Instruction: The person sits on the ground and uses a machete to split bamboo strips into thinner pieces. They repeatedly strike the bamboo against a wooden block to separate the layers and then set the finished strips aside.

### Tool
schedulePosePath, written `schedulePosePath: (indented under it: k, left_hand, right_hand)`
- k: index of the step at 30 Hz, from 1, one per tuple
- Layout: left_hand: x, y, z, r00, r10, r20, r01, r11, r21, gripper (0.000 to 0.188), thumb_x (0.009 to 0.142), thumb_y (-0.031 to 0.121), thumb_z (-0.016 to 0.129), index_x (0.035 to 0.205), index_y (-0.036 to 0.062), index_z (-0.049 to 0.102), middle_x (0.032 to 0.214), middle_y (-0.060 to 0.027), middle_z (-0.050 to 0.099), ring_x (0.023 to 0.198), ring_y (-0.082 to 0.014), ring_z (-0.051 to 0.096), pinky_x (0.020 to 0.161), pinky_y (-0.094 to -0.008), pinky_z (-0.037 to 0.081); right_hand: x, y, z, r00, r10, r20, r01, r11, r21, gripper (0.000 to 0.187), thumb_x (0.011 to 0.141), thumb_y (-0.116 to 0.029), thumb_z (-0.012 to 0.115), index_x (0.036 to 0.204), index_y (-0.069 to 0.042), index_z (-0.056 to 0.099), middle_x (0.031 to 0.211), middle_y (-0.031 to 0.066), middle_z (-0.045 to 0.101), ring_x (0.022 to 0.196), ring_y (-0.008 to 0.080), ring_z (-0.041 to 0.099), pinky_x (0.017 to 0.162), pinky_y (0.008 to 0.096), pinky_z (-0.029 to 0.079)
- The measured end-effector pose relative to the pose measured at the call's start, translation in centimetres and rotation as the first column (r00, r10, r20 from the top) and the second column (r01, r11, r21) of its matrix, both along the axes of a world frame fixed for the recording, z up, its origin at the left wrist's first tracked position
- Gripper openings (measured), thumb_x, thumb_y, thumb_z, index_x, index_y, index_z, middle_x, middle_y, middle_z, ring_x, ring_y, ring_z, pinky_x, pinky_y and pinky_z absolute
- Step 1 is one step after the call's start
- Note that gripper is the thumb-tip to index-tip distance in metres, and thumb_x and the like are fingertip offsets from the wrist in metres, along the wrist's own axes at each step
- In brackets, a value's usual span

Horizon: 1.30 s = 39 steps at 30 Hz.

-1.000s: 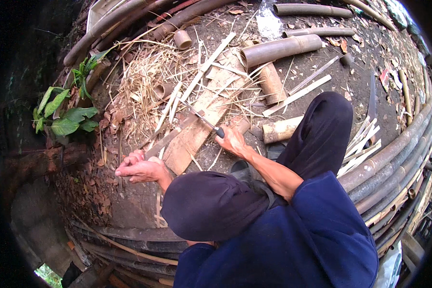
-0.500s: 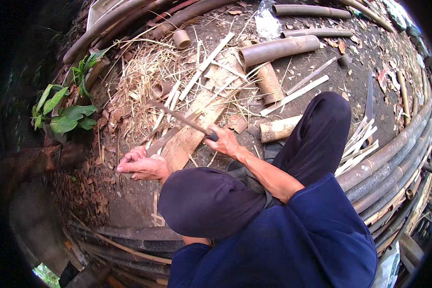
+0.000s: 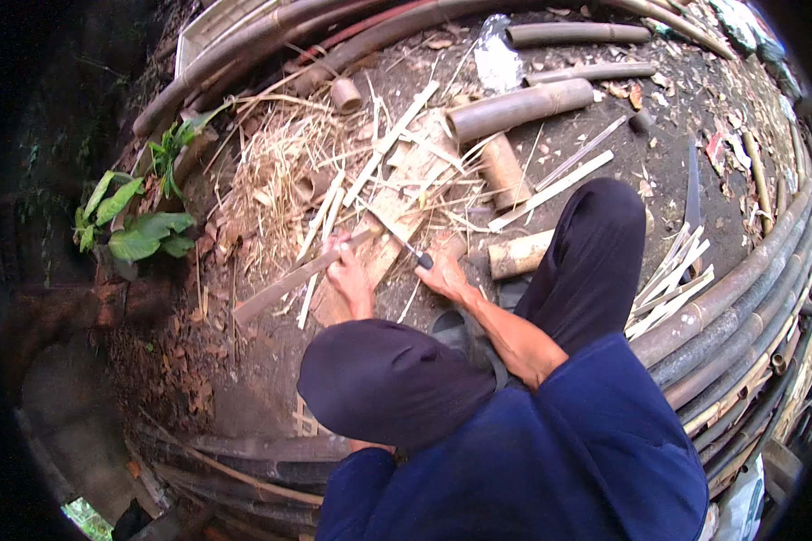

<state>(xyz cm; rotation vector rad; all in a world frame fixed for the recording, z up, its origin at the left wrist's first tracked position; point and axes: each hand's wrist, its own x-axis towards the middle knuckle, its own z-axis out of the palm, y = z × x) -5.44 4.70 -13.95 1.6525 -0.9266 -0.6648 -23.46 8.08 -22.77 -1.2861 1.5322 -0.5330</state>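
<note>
My left hand (image 3: pixel 348 278) is closed around a flat bamboo strip (image 3: pixel 284 290), which slants from lower left up to the right. The strip's far end rests by a wide wooden board (image 3: pixel 393 251) lying on the ground. In my right hand (image 3: pixel 446 270) is a knife (image 3: pixel 423 259), gripped by its dark handle. Its narrow blade points up and left, over the board and near the strip's far end; whether it touches the strip I cannot tell. Pale bamboo slats (image 3: pixel 391 144) lie across the board's far part.
Shavings (image 3: pixel 275 167) are heaped left of the board. Thick bamboo tubes (image 3: pixel 523 108) lie beyond it. A saw (image 3: pixel 693 185) and split slats (image 3: pixel 672 284) lie right of my knee (image 3: pixel 595 243). Long bamboo poles (image 3: pixel 722 298) curve along the right side, and a leafy plant (image 3: pixel 144 230) stands at left.
My left hand has moved right and away from me, now holding the strip nearer its far end. The knife has swung, its blade drawn in to the right, closer to the strip's far end.
</note>
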Motion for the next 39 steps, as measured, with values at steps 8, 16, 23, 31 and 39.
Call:
schedulePosePath:
  k: [8, 16, 23, 31, 39]
  left_hand:
    - [7.2, -2.9, 9.3, 0.904, -0.232, -0.358, 0.083, 0.918, -0.387, 0.033, 0.099, 0.018, 0.055, 0.129, 0.0074, 0.046, 0.087, -0.0102, 0.062, 0.071, -0.0176, 0.062, 0.068, -0.0318, 0.055]
    - [7.5, -0.9, 5.8, 0.997, -0.019, -0.081, 0.019, 1.000, 0.003, 0.028, 0.101, 0.026, 0.045, 0.105, 0.0012, 0.058, 0.061, -0.0007, 0.047, 0.052, -0.0089, 0.048, 0.050, -0.0237, 0.041]
    - [7.0, -0.4, 5.7, 0.989, 0.033, -0.141, -0.036, 0.999, -0.012, 0.024, 0.099, 0.019, 0.044, 0.100, -0.0010, 0.057, 0.062, -0.0009, 0.045, 0.052, -0.0095, 0.044, 0.049, -0.0251, 0.039]
    - [7.5, 0.7, 5.7, 0.993, -0.036, -0.116, 0.040, 0.998, 0.040, 0.025, 0.102, 0.020, 0.040, 0.106, -0.0009, 0.055, 0.064, -0.0002, 0.044, 0.057, -0.0096, 0.045, 0.055, -0.0253, 0.040]
    - [9.1, 1.3, 4.0, 0.990, -0.080, -0.112, 0.087, 0.995, 0.052, 0.025, 0.102, 0.020, 0.041, 0.106, -0.0003, 0.055, 0.065, -0.0007, 0.045, 0.059, -0.0105, 0.047, 0.056, -0.0267, 0.043]
  right_hand:
    - [-0.3, -0.4, -0.3, 0.998, 0.012, 0.054, -0.016, 0.997, 0.078, 0.046, 0.078, -0.034, 0.062, 0.114, -0.007, 0.059, 0.094, 0.0231, 0.067, 0.092, 0.0404, 0.065, 0.079, 0.0457, 0.050]
    - [-0.5, 0.1, 0.5, 0.990, 0.096, 0.106, -0.095, 0.995, -0.014, 0.042, 0.082, -0.037, 0.059, 0.109, -0.004, 0.053, 0.089, 0.0213, 0.064, 0.085, 0.0384, 0.062, 0.076, 0.0464, 0.047]
    - [0.7, -0.2, 4.5, 0.997, 0.077, -0.001, -0.077, 0.996, -0.043, 0.058, 0.083, -0.047, 0.064, 0.120, -0.004, 0.049, 0.096, 0.0267, 0.067, 0.096, 0.0439, 0.065, 0.082, 0.0481, 0.052]
    - [4.5, -0.7, 8.6, 0.954, 0.205, 0.218, -0.130, 0.940, -0.315, 0.031, 0.085, -0.027, 0.066, 0.107, -0.006, 0.059, 0.073, 0.0157, 0.064, 0.062, 0.0325, 0.065, 0.059, 0.0419, 0.052]
    - [3.2, -1.5, 4.7, 0.987, 0.158, 0.005, -0.155, 0.977, -0.143, 0.026, 0.082, -0.021, 0.061, 0.097, 0.000, 0.061, 0.070, 0.0202, 0.064, 0.064, 0.0325, 0.065, 0.059, 0.0442, 0.052]
